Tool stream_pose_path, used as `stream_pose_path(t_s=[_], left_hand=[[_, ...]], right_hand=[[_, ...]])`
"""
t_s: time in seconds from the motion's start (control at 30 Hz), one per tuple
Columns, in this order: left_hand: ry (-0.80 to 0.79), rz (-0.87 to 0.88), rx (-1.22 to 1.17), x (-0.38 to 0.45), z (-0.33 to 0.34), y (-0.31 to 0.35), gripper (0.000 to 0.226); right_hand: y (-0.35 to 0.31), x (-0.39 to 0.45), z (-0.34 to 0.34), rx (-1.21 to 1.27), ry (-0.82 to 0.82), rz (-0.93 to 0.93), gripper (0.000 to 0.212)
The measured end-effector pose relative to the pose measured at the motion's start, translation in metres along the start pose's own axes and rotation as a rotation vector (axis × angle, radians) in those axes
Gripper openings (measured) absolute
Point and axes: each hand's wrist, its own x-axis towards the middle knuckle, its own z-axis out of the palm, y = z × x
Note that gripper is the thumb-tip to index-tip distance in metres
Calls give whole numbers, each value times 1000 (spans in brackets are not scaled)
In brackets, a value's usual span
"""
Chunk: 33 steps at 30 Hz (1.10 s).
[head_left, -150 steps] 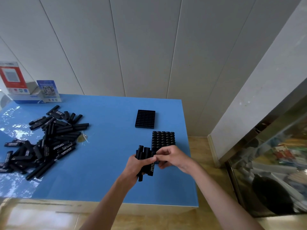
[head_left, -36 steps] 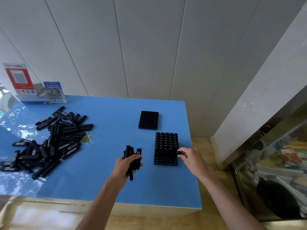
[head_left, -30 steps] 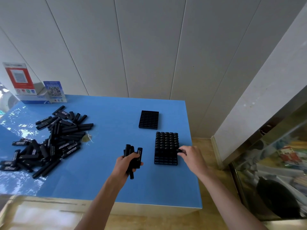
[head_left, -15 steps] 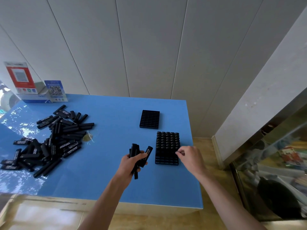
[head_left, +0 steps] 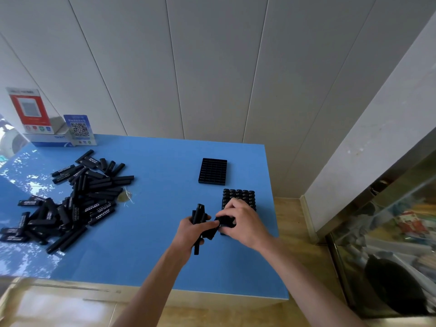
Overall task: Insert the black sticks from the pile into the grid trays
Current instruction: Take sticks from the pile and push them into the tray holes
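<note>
Table (head_left: pixel 146 232) first: pile (head_left: pixel 70 197) far off at nine o'clock, empty tray (head_left: pixel 213 171) at twelve, filled tray (head_left: pixel 239 197) just beyond your knuckles. Your left hand (head_left: pixel 191 232) clutches the bundle (head_left: pixel 200 223), sticks roughly upright; your right hand (head_left: pixel 240 220) pinches one stick (head_left: pixel 225 220) at three o'clock of it, nearer the tray.

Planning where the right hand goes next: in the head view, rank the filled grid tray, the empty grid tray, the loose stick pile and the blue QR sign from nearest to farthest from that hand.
From the right hand:
1. Filled grid tray, directly beneath and behind it.
2. Empty grid tray, farther back on the table.
3. Loose stick pile, far to the left.
4. Blue QR sign, back-left corner by the wall.
</note>
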Motion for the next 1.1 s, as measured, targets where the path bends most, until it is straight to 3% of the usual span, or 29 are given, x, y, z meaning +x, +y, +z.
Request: stream_pose_path(t_s=[0.27, 0.47, 0.73, 0.87, 1.1], left_hand=[[-50, 0, -85, -5, -2, 5, 36], [-4, -32, -128, -2, -15, 5, 30], [51, -46, -107, 1, -33, -5, 22], [71, -44, -85, 1, -38, -8, 22], [70, -49, -85, 2, -44, -11, 23]], right_hand=[[4, -5, 5, 12, 37, -26, 22], [16, -9, 4, 65, 94, 100, 6], [34, -8, 5, 126, 93, 273, 26], [31, -5, 8, 69, 111, 217, 9], [33, -4, 16, 84, 41, 214, 10]])
